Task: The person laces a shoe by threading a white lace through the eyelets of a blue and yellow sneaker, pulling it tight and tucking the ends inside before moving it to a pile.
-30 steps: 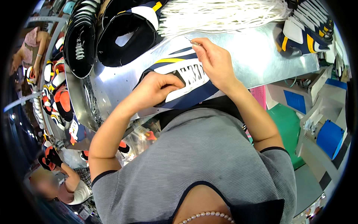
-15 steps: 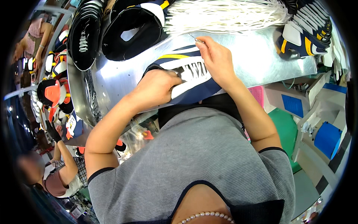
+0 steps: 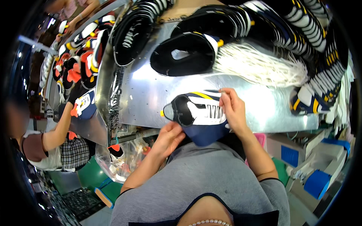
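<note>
A navy shoe upper (image 3: 203, 133) with white lace panels and a yellow stripe lies on the metal table in front of me. White laces (image 3: 214, 112) cross its middle, and its dark opening faces left. My right hand (image 3: 234, 111) is at the upper's right end, thumb and forefinger pinched on a thin metal tool (image 3: 215, 90), mostly hidden by the fingers. Beside the lower left edge of the opening is my left hand (image 3: 167, 139), fingers curled and slightly blurred. Whatever its fingertips hold, if anything, cannot be made out.
Beyond the upper lie a bundle of white laces (image 3: 260, 66) and stacked black-lined uppers (image 3: 183, 54). More stacked uppers (image 3: 315, 96) stand at the right. A person's black-gloved hand (image 3: 77, 92) is at the left, near another upper. A plastic bag (image 3: 120, 164) hangs below the table edge.
My left hand has come out of the shoe upper's opening and drawn back towards me. My right hand stays pinched at the upper's right end. The view has shifted, showing more of the table's far side.
</note>
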A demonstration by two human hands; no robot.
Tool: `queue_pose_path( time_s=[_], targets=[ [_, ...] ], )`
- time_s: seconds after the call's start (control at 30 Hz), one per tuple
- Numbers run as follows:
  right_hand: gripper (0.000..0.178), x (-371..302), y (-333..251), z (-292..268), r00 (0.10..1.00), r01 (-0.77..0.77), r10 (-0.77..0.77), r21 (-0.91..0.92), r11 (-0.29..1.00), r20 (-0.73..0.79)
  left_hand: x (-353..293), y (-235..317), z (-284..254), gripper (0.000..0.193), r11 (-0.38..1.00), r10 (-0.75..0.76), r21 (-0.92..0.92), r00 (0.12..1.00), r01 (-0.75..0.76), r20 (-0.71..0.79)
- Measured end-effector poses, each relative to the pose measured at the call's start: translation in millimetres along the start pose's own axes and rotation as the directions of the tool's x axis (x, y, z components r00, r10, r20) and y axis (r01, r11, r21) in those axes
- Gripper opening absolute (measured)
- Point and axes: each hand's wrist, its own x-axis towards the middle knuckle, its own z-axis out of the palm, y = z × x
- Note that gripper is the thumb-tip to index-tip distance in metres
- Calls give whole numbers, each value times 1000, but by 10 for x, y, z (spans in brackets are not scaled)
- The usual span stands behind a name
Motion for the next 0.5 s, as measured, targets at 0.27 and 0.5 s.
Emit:
queue_pose_path(
  time_s=[0.27, 0.5],
  targets=[
    [23, 173, -284, 354, 906, -373, 202, 473, 798, 373, -264, 1365, 775, 54, 746, 633, 139, 759, -651, 151],
    [19, 133, 247, 119, 989, -103, 90, 112, 988, 116, 1937, 2534, 61, 57, 173, 918, 870, 395, -462, 27]
  ],
)
